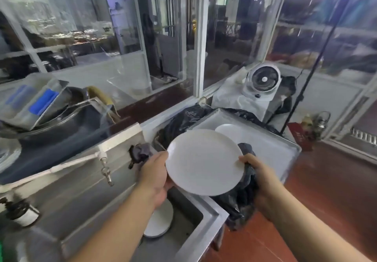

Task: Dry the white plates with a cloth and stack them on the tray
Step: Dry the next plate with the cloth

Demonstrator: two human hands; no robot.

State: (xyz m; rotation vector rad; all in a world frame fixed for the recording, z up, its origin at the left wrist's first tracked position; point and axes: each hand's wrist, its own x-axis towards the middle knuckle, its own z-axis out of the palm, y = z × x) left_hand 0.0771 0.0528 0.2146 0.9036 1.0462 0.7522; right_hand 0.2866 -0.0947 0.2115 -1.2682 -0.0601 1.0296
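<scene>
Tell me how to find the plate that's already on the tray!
Look right of the steel sink for the big metal tray sitting on black plastic. A white plate lies flat at its far side. Unlike the plate held up in both hands, nobody touches it, and the held plate half hides it.

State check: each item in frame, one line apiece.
held plate: off the tray, gripped at both edges, tilted
left hand: grips plate's left rim
right hand: holds right rim along with dark cloth
tray: one white plate lying flat on it
sink plates: still in the sink
tap: no water visible
fan: running or off, cannot tell
</scene>
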